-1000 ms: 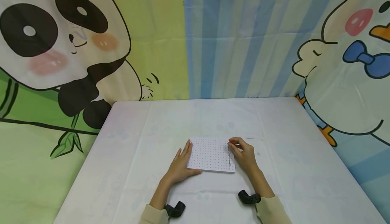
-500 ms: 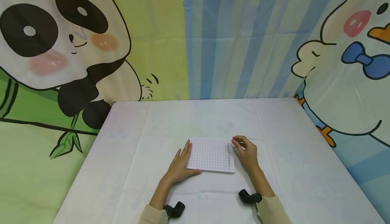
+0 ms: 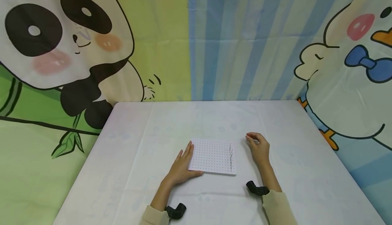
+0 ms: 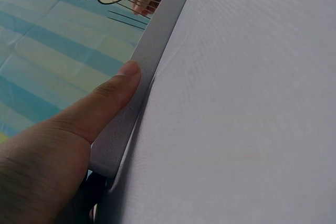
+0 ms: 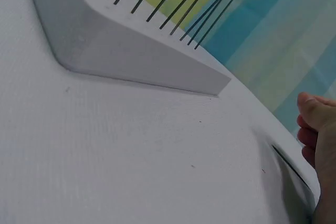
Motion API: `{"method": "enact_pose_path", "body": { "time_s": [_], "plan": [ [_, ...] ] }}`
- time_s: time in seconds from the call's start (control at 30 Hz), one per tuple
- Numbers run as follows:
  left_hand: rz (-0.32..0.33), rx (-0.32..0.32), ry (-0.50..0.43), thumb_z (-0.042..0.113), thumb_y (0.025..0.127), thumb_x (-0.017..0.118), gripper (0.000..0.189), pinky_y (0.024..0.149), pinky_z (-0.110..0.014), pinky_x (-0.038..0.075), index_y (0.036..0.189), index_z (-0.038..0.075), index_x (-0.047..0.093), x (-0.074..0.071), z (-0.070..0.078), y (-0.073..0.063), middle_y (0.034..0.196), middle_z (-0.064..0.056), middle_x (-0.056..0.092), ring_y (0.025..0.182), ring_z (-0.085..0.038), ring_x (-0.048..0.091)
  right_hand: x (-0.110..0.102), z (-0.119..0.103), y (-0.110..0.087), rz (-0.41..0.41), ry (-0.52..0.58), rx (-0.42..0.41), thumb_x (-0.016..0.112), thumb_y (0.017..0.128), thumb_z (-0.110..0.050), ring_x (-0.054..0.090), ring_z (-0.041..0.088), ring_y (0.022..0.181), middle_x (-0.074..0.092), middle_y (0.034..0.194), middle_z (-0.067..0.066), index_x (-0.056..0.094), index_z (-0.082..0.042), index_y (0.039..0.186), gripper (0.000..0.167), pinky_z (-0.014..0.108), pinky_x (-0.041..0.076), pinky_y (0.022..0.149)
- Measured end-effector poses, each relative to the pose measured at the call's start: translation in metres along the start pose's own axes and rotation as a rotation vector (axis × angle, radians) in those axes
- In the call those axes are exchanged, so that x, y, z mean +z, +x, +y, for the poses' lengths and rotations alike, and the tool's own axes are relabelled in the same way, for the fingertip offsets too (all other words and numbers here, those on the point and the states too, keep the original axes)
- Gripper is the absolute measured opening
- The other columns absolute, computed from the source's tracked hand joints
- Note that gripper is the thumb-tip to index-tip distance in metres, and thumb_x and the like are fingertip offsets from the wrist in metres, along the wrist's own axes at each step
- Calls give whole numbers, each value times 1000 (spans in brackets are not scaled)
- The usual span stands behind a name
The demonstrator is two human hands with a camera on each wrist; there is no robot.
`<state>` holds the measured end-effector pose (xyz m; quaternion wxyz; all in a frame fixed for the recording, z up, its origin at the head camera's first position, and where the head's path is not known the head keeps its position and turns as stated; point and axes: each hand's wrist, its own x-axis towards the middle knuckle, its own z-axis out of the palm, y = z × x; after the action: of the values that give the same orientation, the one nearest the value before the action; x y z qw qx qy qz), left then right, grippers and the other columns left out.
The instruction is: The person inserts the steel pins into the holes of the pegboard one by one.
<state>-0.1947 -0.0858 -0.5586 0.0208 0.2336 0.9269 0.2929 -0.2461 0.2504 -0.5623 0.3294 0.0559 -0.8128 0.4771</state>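
Note:
A white pegboard (image 3: pixel 211 155) dotted with small holes lies on the table. Several thin dark rods (image 5: pixel 173 4) stand in a line along its right side, a few leaning. The left hand (image 3: pixel 183 167) rests at the board's lower left corner, fingers straight along the left edge. Its thumb (image 4: pixel 123 82) presses the board's front side. Right of the board, the right hand (image 3: pixel 259 148) hovers with bent fingers, nothing visible between them. Close below it in the right wrist view, another thin dark rod (image 5: pixel 291 165) lies on the table; in the head view the hand hides it.
A white cloth covers the table (image 3: pixel 171 119). Behind it hangs a curtain (image 3: pixel 220 41) with a panda, stripes and a duck-like figure. Each wrist wears a black camera mount, the left mount (image 3: pixel 176 211) and the right mount (image 3: pixel 257 188).
The right hand has moved away from the board's upper right corner, rightward to the loose rod, now hidden under it. The left hand and the board have stayed in place.

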Motion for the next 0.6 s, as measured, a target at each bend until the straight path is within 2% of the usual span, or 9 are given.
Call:
{"method": "enact_pose_path", "body": {
  "time_s": [0.13, 0.3, 0.43, 0.6],
  "plan": [
    [1, -3, 8, 62, 69, 68, 115, 112, -40, 4, 147, 0, 9, 0, 0, 1, 154, -8, -1, 139, -18, 9, -4, 7, 0, 13, -28, -2, 71, 80, -7, 61, 7, 78, 66, 86, 8, 69, -1, 88, 10, 9, 46, 70],
    [5, 1, 1, 62, 69, 68, 116, 112, -42, 5, 147, 0, 9, 2, -1, 0, 154, -9, -1, 139, -20, 10, -8, 11, 1, 18, -101, -19, 73, 76, -3, 57, 17, 78, 67, 85, 8, 71, -3, 83, 7, 9, 42, 68],
    [2, -1, -1, 63, 69, 67, 116, 112, -41, 4, 147, 1, 8, 2, -2, 1, 154, -7, -2, 139, -18, 8, -9, 13, 1, -19, -180, 35, 74, 75, -6, 55, 22, 79, 67, 87, 8, 72, -5, 81, 6, 20, 43, 68],
    [2, 6, -9, 65, 69, 66, 117, 112, -41, 3, 147, 2, 6, 2, -3, 1, 154, -6, -3, 139, -17, 7, -9, 13, 1, -81, -240, 86, 75, 75, -7, 54, 30, 85, 65, 91, 13, 73, -3, 80, 7, 41, 44, 74]
  ]
}}
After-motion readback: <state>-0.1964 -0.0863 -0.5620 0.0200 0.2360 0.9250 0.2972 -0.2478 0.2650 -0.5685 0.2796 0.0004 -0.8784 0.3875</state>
